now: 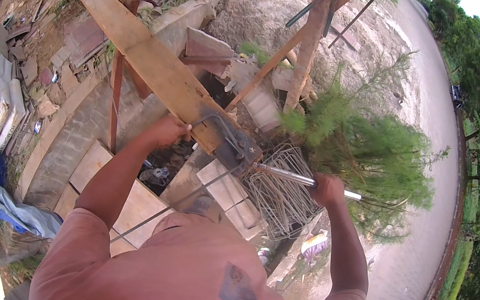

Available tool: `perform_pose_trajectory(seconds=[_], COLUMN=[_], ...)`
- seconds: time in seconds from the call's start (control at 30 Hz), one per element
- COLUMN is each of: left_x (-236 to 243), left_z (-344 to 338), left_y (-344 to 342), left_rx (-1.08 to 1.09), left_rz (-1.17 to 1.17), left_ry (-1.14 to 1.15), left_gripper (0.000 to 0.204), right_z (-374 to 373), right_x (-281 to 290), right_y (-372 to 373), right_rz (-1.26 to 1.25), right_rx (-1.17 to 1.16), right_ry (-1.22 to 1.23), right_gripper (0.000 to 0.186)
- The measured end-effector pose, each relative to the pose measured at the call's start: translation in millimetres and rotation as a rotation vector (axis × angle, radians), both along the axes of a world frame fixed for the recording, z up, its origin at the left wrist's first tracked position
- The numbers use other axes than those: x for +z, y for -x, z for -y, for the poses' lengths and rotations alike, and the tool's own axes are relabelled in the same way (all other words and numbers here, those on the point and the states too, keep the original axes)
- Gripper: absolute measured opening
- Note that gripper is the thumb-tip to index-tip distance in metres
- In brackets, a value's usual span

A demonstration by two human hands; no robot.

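Right hand (327, 191): fingers wrapped tight around a straight, silver metal tube (286, 174), at right of a dark steel plate (233, 151) on the near end of a long, brown wooden plank surface (147, 63). Left hand (166, 131): fingers curled at the plank edge, by the bent end of a thin, dark grey steel rod (147, 221); can't tell if pinching it. Rectangular grey wire stirrups (282, 197) piled below tube.

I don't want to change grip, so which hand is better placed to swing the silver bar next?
Probably the right hand: it already grips the silver bar near its outer end, while the left hand is at the edge of the plank.
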State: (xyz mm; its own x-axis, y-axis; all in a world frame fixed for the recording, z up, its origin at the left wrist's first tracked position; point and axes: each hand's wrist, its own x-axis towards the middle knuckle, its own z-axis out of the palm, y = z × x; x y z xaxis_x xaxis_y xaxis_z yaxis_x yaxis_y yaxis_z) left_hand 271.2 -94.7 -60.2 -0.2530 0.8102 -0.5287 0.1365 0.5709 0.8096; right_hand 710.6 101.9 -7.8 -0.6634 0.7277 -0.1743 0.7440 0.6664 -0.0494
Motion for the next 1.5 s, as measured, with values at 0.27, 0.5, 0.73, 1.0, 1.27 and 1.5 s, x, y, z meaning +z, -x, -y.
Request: perform_pose_trajectory(seconds=[0.27, 0.5, 0.73, 1.0, 1.27, 1.5], left_x=[-3, -6, 5, 8, -5, -5], left_z=[2, 1, 3, 7, 58, 198], left_y=[-2, 0, -2, -12, -18, 2], left_rx=[0.006, -0.002, -0.005, 0.061, 0.053, 0.125], left_rz=[-0.061, -0.035, -0.063, -0.162, -0.855, -1.13], left_ry=[-0.016, -0.004, 0.017, 0.02, -0.069, 0.064], left_gripper=[0.037, 0.036, 0.037, 0.041, 0.049, 0.041], right_z=[-70, -90, -97, -137, -131, -134], right_x=[9, 14, 3, 9, 4, -14], right_y=[42, 72, 74, 30, 23, 35], right_rz=[0.084, -0.044, 0.021, 0.026, -0.108, -0.174], right_rx=[0.308, 0.528, 0.505, 0.195, 0.129, 0.086], right_ry=[-0.097, -0.12, -0.014, -0.145, -0.349, -0.306], right_gripper=[0.015, 0.012, 0.013, 0.011, 0.008, 0.009])
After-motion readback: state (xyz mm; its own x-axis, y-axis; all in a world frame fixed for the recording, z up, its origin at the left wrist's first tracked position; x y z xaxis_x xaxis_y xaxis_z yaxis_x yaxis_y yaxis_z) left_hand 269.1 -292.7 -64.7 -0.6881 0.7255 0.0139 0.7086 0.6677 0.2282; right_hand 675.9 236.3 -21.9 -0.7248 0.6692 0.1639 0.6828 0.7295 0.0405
